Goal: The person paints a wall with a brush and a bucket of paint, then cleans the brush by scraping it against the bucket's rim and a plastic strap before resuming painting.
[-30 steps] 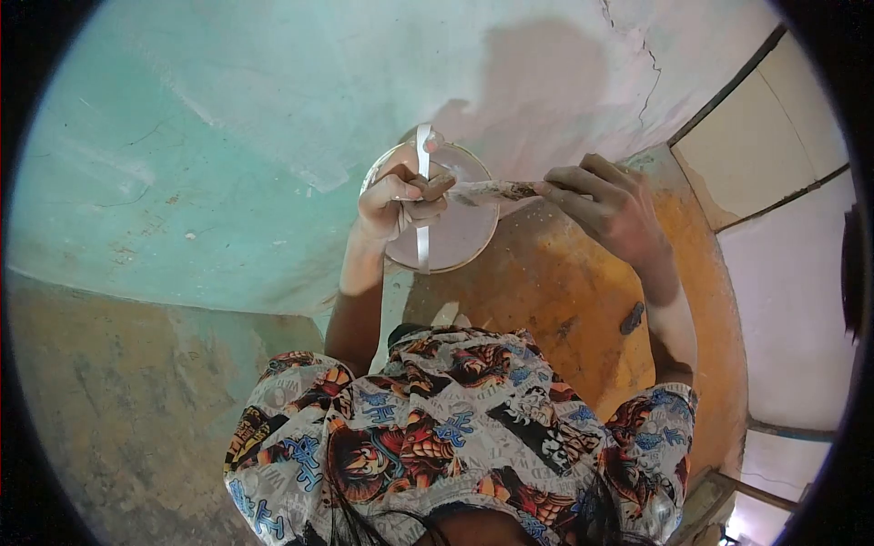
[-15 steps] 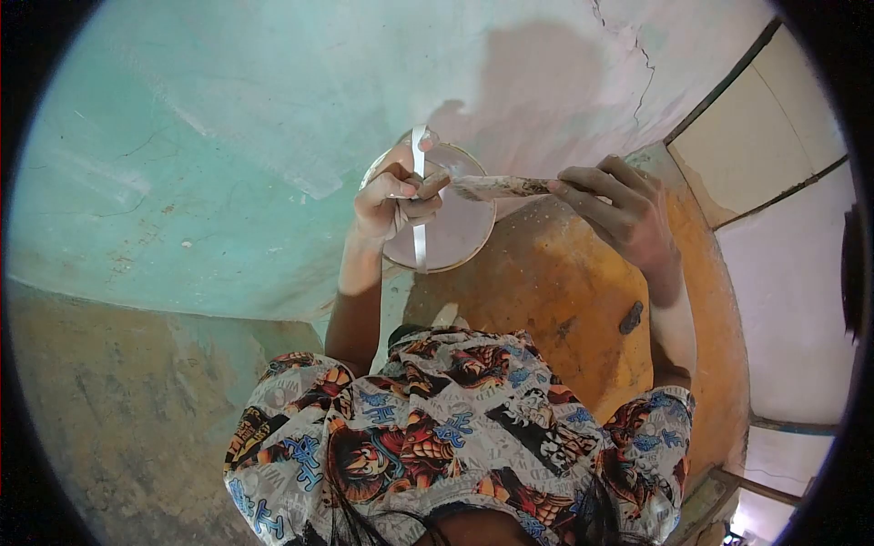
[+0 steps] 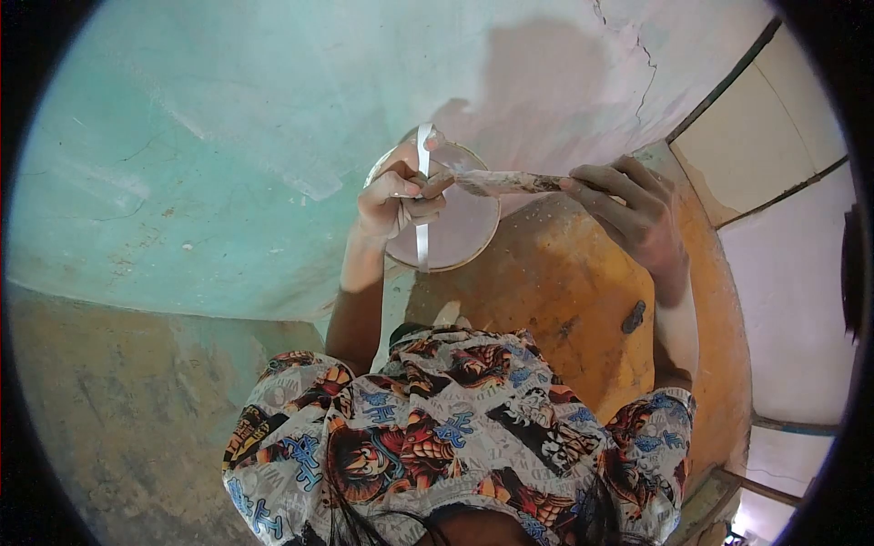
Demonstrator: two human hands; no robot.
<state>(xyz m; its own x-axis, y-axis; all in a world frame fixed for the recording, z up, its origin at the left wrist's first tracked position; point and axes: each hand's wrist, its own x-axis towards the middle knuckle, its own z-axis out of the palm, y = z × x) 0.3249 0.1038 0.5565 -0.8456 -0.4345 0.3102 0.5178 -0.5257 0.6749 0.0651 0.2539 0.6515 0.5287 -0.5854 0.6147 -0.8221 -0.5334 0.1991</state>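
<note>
A round, pale container with a tan rim is up in front of me, a flat white strap running across its opening. My left hand is closed around this strap, one fingertip showing beyond it. Over the container, my right hand pinches one end of a flat scraper, its fingers smeared grey. White and brown residue coats the scraper's long, narrow face. Its other end reaches the curled fingertips of my left hand.
A turquoise wall with pale patches rises ahead, a crack on its pinkish right part. Below lies an orange-brown floor with a small dark object near my right forearm. A worn grey-brown surface is at left.
My right hand and the scraper have shifted slightly to the right. My left hand and the container have moved a little the same way; both grips look unchanged.
</note>
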